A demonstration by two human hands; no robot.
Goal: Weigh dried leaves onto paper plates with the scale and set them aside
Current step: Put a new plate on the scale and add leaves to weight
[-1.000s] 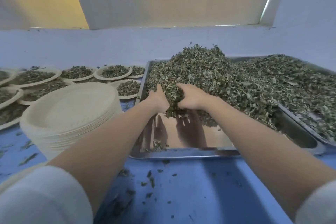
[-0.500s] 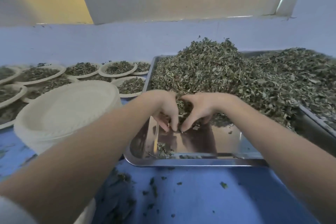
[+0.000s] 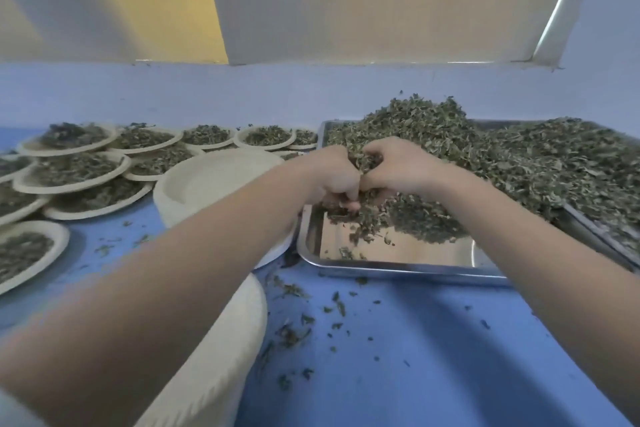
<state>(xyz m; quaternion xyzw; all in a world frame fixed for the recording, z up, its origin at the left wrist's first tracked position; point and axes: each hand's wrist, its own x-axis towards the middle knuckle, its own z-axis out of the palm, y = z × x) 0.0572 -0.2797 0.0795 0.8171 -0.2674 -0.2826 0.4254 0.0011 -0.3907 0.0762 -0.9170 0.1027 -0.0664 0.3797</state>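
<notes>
a heap of dried leaves (image 3: 426,135) fills most of a steel tray (image 3: 398,267) on the blue table (image 3: 415,357). the left hand (image 3: 329,175) and right hand (image 3: 398,166) meet at its near edge, fingers curled round a clump of leaves between them. left of the tray stands a stack of bare paper plates (image 3: 207,184), with filled plates (image 3: 72,170) beyond.

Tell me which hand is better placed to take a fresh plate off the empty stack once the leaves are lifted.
Left, probably. The stack of empty plates lies just beside the left hand; the right hand sits farther over the tray. Both now grip dried leaves.
</notes>
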